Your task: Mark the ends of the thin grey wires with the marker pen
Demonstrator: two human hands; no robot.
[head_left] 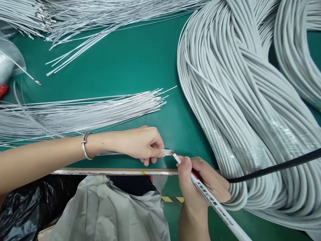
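My left hand (144, 144), with a metal bangle at the wrist, pinches thin white wires (167, 152) near their ends, low over the green table. A short length of them sticks out past the fingertips to the right. My right hand (200, 182) is closed around a slim white marker pen (213, 200) with dark lettering on its barrel. The pen's red tip meets the wire ends, or lies right over them. Just beyond my left forearm lies a bundle of similar thin wires (112, 112), their ends fanned to the right.
Thick coils of grey cable (225, 83) cover the right side, one part wrapped in clear film. A black strap (276, 167) crosses them. More wires (100, 20) lie along the back. A clear plastic bag (12, 60) is at left, and a black bag (27, 201) below the table edge.
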